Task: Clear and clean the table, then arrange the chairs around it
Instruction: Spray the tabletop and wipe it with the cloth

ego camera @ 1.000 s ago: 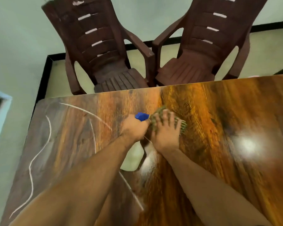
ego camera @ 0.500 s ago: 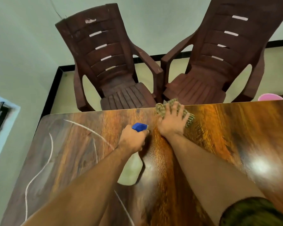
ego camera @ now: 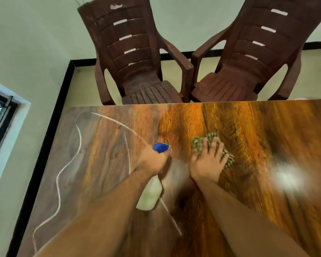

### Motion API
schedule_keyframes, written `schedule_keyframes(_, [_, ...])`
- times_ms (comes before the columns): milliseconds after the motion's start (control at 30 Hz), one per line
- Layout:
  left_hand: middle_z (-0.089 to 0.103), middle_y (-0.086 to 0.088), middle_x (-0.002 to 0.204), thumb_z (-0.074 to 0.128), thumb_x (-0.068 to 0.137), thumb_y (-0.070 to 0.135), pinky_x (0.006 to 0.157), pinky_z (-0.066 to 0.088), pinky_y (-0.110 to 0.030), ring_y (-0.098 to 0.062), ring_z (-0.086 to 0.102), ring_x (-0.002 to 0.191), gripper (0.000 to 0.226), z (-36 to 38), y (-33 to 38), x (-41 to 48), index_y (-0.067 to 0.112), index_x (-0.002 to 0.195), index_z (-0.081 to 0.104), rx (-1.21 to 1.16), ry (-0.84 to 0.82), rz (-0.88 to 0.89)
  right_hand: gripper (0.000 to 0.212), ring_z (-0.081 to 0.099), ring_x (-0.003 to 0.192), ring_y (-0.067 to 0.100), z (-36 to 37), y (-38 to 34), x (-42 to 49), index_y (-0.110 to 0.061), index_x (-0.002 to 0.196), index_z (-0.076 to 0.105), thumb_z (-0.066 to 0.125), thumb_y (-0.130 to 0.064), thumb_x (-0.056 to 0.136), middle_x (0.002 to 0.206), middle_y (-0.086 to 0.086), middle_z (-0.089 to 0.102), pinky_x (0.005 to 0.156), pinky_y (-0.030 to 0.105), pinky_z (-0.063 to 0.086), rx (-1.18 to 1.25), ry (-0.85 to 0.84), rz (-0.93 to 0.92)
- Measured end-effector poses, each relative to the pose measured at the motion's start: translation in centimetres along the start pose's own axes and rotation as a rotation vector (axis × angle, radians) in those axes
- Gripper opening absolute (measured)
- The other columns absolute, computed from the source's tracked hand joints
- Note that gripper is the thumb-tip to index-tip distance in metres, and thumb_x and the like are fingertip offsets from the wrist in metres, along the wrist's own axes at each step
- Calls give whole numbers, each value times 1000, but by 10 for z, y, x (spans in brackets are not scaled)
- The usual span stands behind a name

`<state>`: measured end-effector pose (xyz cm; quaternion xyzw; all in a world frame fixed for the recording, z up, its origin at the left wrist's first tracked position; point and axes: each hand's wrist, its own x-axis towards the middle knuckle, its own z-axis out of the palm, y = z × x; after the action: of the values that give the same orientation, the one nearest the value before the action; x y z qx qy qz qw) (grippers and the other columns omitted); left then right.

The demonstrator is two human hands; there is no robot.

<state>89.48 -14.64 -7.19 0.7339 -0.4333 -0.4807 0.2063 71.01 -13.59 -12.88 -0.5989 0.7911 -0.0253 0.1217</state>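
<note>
The left hand [ego camera: 152, 161] is curled around the neck of a spray bottle [ego camera: 150, 195], gripping it just behind the blue nozzle [ego camera: 160, 147], which points toward the far edge of the tabletop. The bottle's pale body runs back under the wrist, toward the near edge. Whether a finger sits on the trigger cannot be told, because the hand hides it.

Just beside it, the right hand [ego camera: 208, 164] lies flat, palm down, on a crumpled green-checked cloth [ego camera: 197, 145]. Its fingers [ego camera: 214, 143] are spread and straight and press the cloth against the wood. Cloth shows past the fingertips and to the right of the hand. The two hands are near each other but apart, with a strip of bare wood between them. Both work about midway between the left and right edges of the visible tabletop, closer to the far edge than to the near one.

The table [ego camera: 258, 123] is glossy dark-orange wood grain, with a bright glare patch toward its right edge. Thin white curved lines [ego camera: 78, 145] loop across its left half, from the far-left corner down toward the near edge.

Beyond the far edge stand two brown plastic armchairs side by side, facing the table. The left chair [ego camera: 135, 52] and the right chair [ego camera: 252, 58] have their inner armrests just beside each other and their seat fronts up against the table's far edge. A window [ego camera: 0, 115] sits in the wall to the left.
</note>
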Motion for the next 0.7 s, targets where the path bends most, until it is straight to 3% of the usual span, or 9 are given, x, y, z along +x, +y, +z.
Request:
schedule_keyframes(167, [58, -8, 62, 70, 86, 29, 51, 48, -36, -19, 53, 49, 27, 9, -42, -63, 3, 93, 69, -51, -91, -57, 62, -11, 152, 29, 20, -14, -110, -26, 156, 26, 31, -48, 98, 166, 5, 7, 118, 56, -6, -145, -224, -696])
schedule_keyframes(233, [60, -10, 63, 69, 88, 28, 55, 50, -38, -22, 56, 53, 30, 12, -59, -91, -1, 95, 71, -48, -110, -53, 60, -8, 152, 26, 15, 4, -148, -29, 155, 27, 33, -50, 99, 165, 1, 12, 117, 54, -6, -150, -247, -824])
schedule_keyframes(300, [58, -10, 66, 67, 91, 26, 60, 48, -38, -20, 55, 58, 27, 16, -76, -120, -1, 87, 67, -11, -158, -36, 63, -18, 151, 21, 12, 34, -179, -35, 157, 16, 27, -53, 98, 165, -3, -2, 119, 51, -9, -139, -277, -762])
schedule_keyframes(367, [53, -9, 65, 67, 90, 25, 58, 46, -39, -19, 52, 56, 22, 21, -93, -145, 6, 80, 60, 30, -195, -21, 67, -21, 150, 19, 12, 66, -201, -37, 158, 7, 20, -54, 95, 166, -4, -7, 120, 49, -10, -101, -231, -478])
schedule_keyframes(433, [55, -9, 63, 67, 86, 27, 55, 51, -43, -20, 54, 53, 25, 23, -108, -173, 4, 81, 61, 88, -231, -1, 69, -14, 152, 23, 10, 83, -228, -32, 159, 7, 26, -51, 95, 167, 0, -5, 122, 50, -6, -39, -148, -142])
schedule_keyframes(500, [58, -9, 59, 65, 81, 29, 55, 54, -47, -21, 56, 50, 32, 23, -122, -200, -2, 81, 64, 108, -258, 11, 72, -14, 152, 28, 13, 79, -255, -27, 159, 3, 33, -48, 98, 166, 4, -10, 120, 54, -6, -23, -170, 27])
schedule_keyframes(600, [56, -6, 55, 66, 79, 33, 50, 49, -40, -19, 54, 45, 32, 21, -141, -231, 1, 76, 66, 152, -279, 37, 73, -19, 150, 32, 25, 55, -298, -28, 158, -1, 30, -48, 96, 164, 7, -16, 118, 56, -11, -46, -237, -158])
schedule_keyframes(633, [54, -3, 53, 67, 79, 34, 49, 46, -39, -18, 52, 46, 30, 20, -149, -242, 5, 69, 63, 164, -279, 38, 72, -17, 151, 34, 30, 47, -317, -26, 159, 9, 35, -46, 94, 165, 9, -8, 117, 58, -8, -76, -253, -303])
schedule_keyframes(700, [52, 2, 50, 69, 79, 32, 51, 44, -38, -17, 50, 47, 31, 18, -165, -257, 11, 60, 57, 153, -265, 20, 66, 6, 152, 36, 39, 37, -354, -21, 152, 38, 47, -45, 91, 161, 13, 28, 116, 58, 3, -149, -303, -596])
